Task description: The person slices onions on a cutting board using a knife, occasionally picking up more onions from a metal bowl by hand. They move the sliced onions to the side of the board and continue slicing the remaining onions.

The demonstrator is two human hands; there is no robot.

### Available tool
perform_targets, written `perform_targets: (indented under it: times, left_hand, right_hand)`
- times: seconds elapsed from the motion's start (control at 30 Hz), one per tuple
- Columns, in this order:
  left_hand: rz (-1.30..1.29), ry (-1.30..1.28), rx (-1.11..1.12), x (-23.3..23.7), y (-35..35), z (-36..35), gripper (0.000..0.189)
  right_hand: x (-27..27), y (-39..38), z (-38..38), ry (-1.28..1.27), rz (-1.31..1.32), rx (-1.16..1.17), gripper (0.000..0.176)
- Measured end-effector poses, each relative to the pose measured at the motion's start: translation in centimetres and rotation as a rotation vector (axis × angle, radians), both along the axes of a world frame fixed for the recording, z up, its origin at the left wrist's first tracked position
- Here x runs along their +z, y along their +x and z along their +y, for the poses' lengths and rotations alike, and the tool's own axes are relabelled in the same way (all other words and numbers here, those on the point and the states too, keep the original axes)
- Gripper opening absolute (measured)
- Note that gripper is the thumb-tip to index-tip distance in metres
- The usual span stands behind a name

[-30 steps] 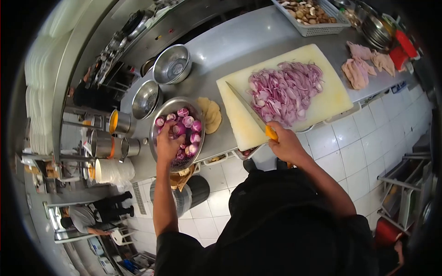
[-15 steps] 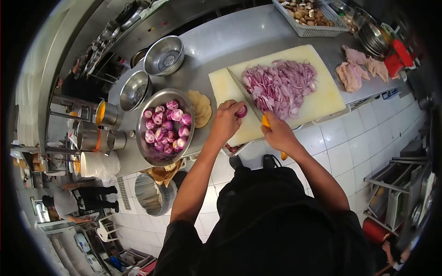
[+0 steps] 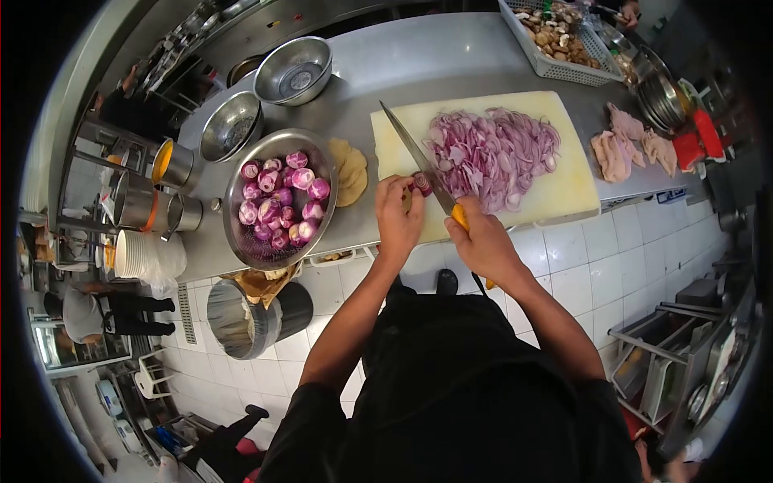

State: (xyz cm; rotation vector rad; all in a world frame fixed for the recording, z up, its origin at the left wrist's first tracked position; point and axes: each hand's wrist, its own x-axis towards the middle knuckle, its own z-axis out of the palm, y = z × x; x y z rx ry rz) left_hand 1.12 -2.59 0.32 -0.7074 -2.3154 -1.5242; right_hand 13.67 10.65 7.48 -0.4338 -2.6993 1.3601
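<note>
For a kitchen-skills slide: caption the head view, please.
Left hand steadies a peeled red onion on the cutting board while the right hand holds a knife beside it.

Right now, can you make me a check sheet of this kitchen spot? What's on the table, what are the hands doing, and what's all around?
Surface: steel counter with a white cutting board on it.
Job's things: red onion on the board; knife with an orange handle, blade at the onion; sliced onion pile behind; steel bowl of peeled onions to the left.
Clutter: two empty steel bowls, raw chicken, basket of mushrooms.
Hands: left hand holds the red onion; right hand grips the knife.
Cables: nothing seen.
Surroundings: white tiled floor, bin below the counter, another person far left.
</note>
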Motion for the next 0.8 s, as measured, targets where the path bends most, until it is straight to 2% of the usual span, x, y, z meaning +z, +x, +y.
perform_targets:
  times: [0.2,0.57,0.8]
  left_hand:
    - [-0.061,0.021,0.010,0.0,0.1,0.4,0.017]
    - [0.003,0.063,0.002,-0.5,-0.1,0.6,0.017]
    - [0.045,0.046,0.006,-0.8,-0.3,0.6,0.017]
  right_hand:
    - [0.1,-0.6,-0.1,0.058,-0.019,0.031,0.037]
    - [1.7,-2.0,0.1,0.126,-0.215,0.137,0.032]
    - [2.3,-2.6,-0.2,0.128,-0.242,0.160,0.029]
